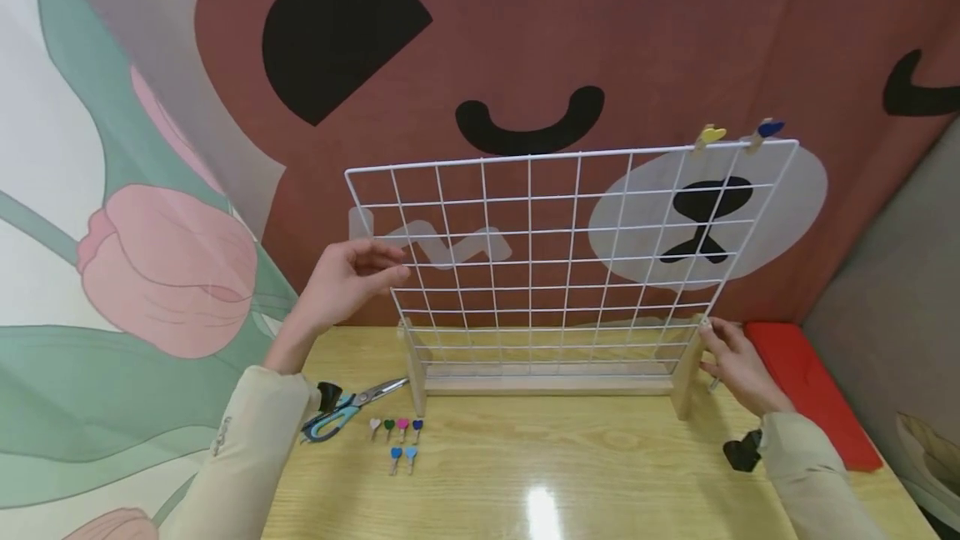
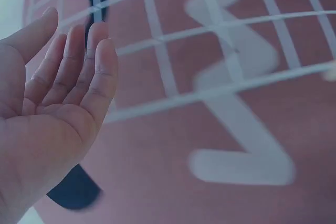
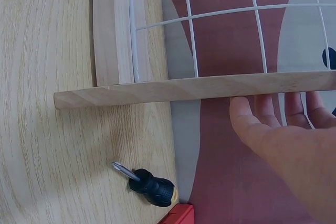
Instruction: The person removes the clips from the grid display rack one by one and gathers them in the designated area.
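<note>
A white wire grid panel [image 1: 570, 155] stands upright in a wooden base [image 1: 547, 386] on the table. Two heart-shaped clips, a yellow clip [image 1: 709, 136] and a blue clip [image 1: 767, 131], sit on its top right edge. My left hand [image 1: 352, 277] is raised at the grid's left edge with straight fingers. In the left wrist view the left hand [image 2: 63, 87] is open-palmed in front of the grid wires [image 2: 210, 93] and holds nothing. My right hand [image 1: 731, 357] touches the base's right wooden foot [image 1: 686, 382]. In the right wrist view the right hand's [image 3: 283, 135] straight fingers lie along that foot [image 3: 184, 90].
Several small coloured heart clips [image 1: 397, 433] lie on the wooden table [image 1: 525, 473] in front of the base. Blue-handled scissors [image 1: 341, 413] lie left of them. A red box [image 1: 810, 390] is at the right. A short black screwdriver [image 3: 149, 184] lies by the right foot.
</note>
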`<move>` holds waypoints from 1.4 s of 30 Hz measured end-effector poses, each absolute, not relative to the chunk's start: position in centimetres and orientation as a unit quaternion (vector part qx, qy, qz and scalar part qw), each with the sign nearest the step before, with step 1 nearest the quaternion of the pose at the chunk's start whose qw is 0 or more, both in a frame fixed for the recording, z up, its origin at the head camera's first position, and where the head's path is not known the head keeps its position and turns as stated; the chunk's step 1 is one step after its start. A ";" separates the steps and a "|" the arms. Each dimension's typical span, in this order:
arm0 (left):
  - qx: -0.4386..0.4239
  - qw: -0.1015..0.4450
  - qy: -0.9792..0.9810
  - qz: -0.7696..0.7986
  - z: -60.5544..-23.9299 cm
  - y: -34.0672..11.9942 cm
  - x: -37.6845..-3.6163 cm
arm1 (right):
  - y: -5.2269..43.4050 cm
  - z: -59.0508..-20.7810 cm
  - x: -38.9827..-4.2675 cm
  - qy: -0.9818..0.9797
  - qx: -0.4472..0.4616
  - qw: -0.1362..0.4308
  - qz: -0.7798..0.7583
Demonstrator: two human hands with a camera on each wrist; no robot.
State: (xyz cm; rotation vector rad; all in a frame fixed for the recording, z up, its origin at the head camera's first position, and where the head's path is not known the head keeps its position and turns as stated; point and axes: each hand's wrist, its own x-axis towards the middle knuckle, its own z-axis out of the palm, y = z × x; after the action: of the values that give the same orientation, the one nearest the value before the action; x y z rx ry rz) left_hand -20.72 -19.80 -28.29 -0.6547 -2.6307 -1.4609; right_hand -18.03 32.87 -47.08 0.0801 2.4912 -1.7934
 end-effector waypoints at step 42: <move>-0.375 0.001 -0.834 -0.404 -14.9 -0.8 -23.4 | 33.0 -46.7 -18.2 0.812 0.019 0.045 -0.581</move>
State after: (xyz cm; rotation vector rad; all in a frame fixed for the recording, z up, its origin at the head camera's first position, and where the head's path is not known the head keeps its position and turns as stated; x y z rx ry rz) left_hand -23.41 -0.76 -14.89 -1.1762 -2.6192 -1.2698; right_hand -18.21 33.04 -46.74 0.0581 2.4812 -1.7761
